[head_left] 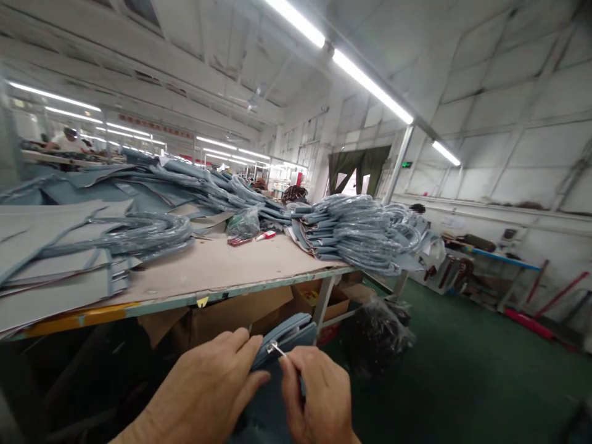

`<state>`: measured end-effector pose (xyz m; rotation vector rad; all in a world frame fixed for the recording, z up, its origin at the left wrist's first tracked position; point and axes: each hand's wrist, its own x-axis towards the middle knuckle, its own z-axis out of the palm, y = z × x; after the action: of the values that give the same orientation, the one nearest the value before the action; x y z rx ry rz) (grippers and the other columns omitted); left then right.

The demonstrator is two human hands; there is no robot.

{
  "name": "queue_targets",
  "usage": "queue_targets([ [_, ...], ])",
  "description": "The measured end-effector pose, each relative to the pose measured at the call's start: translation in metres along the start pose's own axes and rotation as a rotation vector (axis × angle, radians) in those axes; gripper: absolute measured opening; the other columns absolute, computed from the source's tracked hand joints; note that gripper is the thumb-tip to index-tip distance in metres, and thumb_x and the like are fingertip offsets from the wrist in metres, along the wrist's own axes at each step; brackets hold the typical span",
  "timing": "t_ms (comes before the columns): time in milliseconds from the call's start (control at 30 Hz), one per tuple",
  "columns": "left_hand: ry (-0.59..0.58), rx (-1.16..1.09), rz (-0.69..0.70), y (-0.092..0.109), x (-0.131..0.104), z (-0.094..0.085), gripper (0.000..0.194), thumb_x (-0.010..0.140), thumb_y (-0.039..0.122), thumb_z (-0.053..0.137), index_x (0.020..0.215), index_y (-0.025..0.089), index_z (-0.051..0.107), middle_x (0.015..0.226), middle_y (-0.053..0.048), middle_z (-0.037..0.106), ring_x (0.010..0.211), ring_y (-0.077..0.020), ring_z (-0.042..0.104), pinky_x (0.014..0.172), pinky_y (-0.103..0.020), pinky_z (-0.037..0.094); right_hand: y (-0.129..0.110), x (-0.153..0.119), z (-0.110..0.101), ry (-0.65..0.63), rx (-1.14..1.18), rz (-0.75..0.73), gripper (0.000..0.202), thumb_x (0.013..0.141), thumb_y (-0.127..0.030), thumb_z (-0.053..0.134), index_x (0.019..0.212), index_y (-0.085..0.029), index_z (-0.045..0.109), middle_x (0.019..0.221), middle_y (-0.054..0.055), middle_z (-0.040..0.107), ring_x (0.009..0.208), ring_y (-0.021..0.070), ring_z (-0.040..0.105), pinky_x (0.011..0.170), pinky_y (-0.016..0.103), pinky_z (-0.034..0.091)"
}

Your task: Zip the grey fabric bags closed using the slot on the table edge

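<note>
My left hand (pixel 208 376) grips a blue-grey bag piece (pixel 296 327) by its zippered edge, fingers along the top and thumb on the near side. A silver zipper slider (pixel 272 347) sits on that edge, just beyond my left fingertips. My right hand (pixel 319 391) is closed, pinching the slider's slim metal pull between thumb and forefinger. The bag piece hangs in front of me, below the table edge. Its lower part is mostly hidden behind my hands.
The worktable (pixel 222 265) carries flat grey panels (pixel 55 271), a plastic-wrapped blue-grey bundle (pixel 361 231), and a clear bag (pixel 244 225) beside a small red-and-white item (pixel 266 235). Cardboard boxes (pixel 240 314) and a dark plastic sack (pixel 379 336) lie below. A person (pixel 69 142) sits far left.
</note>
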<state>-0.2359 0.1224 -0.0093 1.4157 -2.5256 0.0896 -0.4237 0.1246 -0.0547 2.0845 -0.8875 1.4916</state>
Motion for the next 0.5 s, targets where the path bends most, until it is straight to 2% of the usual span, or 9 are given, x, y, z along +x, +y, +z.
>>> queue_targets([
  [33,-0.033,0.005,0.002,0.005,0.010,0.001,0.030,0.097,0.016,0.050,0.111,0.024,0.075,0.114,-0.007,0.075,0.105,-0.0295,0.071,0.094,-0.050,0.061,0.002,-0.001,0.002,0.009,0.004,0.012,0.016,0.103,-0.014,0.046,0.092,-0.018,0.057,0.073,0.001,0.066,0.060,0.0152,0.063,0.059,0.027,0.045],
  [100,-0.012,-0.012,0.046,0.007,0.019,0.011,0.040,0.098,0.011,0.039,0.103,0.025,0.076,0.107,-0.005,0.075,0.100,-0.0276,0.072,0.090,-0.049,0.062,0.007,-0.003,0.008,0.022,0.019,0.051,0.016,0.102,-0.013,0.046,0.092,-0.018,0.058,0.073,0.002,0.066,0.062,0.0150,0.064,0.060,0.027,0.046],
  [267,0.240,-0.028,0.184,-0.010,0.019,0.048,0.040,0.099,0.015,0.036,0.091,0.025,0.074,0.089,-0.003,0.074,0.081,-0.0203,0.073,0.077,-0.030,0.064,0.013,-0.012,0.023,0.059,0.065,0.136,0.016,0.103,-0.019,0.049,0.090,-0.018,0.060,0.074,0.001,0.067,0.062,0.0150,0.064,0.060,0.026,0.046],
  [333,0.304,-0.018,0.215,-0.014,0.019,0.057,0.039,0.101,0.019,0.037,0.086,0.024,0.072,0.084,-0.002,0.073,0.075,-0.0175,0.071,0.073,-0.024,0.061,0.015,-0.015,0.027,0.053,0.096,0.172,0.018,0.102,-0.019,0.049,0.087,-0.019,0.060,0.072,0.001,0.066,0.060,0.0142,0.063,0.059,0.025,0.044],
  [400,0.354,-0.021,0.256,-0.015,0.019,0.061,0.039,0.104,0.023,0.036,0.085,0.024,0.070,0.081,-0.001,0.072,0.073,-0.0156,0.070,0.071,-0.020,0.059,0.024,-0.015,0.026,0.055,0.082,0.250,0.021,0.102,-0.019,0.049,0.084,-0.019,0.060,0.070,0.000,0.065,0.059,0.0138,0.063,0.060,0.025,0.043],
  [500,0.442,-0.038,0.322,-0.015,0.019,0.058,0.044,0.108,0.028,0.032,0.087,0.025,0.069,0.079,0.000,0.072,0.071,-0.0132,0.070,0.067,-0.016,0.057,0.054,-0.013,0.017,0.024,-0.025,0.456,0.025,0.101,-0.026,0.051,0.081,-0.019,0.064,0.069,0.001,0.067,0.060,0.0153,0.066,0.061,0.026,0.043],
])
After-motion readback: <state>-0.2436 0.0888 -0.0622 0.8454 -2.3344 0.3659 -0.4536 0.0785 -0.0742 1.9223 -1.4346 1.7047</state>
